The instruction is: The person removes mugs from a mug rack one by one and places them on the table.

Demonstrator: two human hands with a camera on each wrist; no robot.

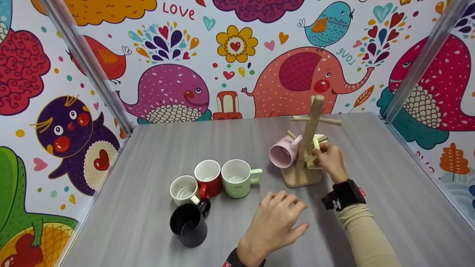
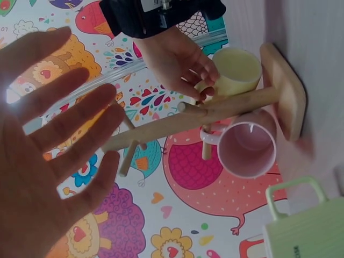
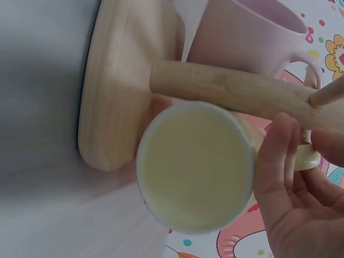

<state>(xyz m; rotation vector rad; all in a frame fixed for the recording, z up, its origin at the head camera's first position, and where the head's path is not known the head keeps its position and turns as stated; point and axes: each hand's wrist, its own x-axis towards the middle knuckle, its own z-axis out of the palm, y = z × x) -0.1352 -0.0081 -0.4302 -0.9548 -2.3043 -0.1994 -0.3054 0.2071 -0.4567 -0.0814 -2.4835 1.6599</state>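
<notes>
My right hand (image 1: 331,160) pinches the handle of a pale yellow mug (image 3: 196,169) at the right side of a wooden mug tree (image 1: 311,129). In the right wrist view the mug lies sideways beside the post, its mouth facing the camera. A pink mug (image 1: 283,152) hangs by its handle on a lower peg on the left of the post. Over the table, in front of the stand, my left hand (image 1: 276,220) is held with fingers spread and nothing in it. The left wrist view shows that palm (image 2: 32,177) bare.
Left of the stand, a light green mug (image 1: 237,180), a red mug (image 1: 209,180), a white ribbed mug (image 1: 184,190) and a black mug (image 1: 189,226) stand close together on the grey table (image 1: 156,148). Upper pegs (image 1: 331,121) stick out from the post. Printed panels enclose the table.
</notes>
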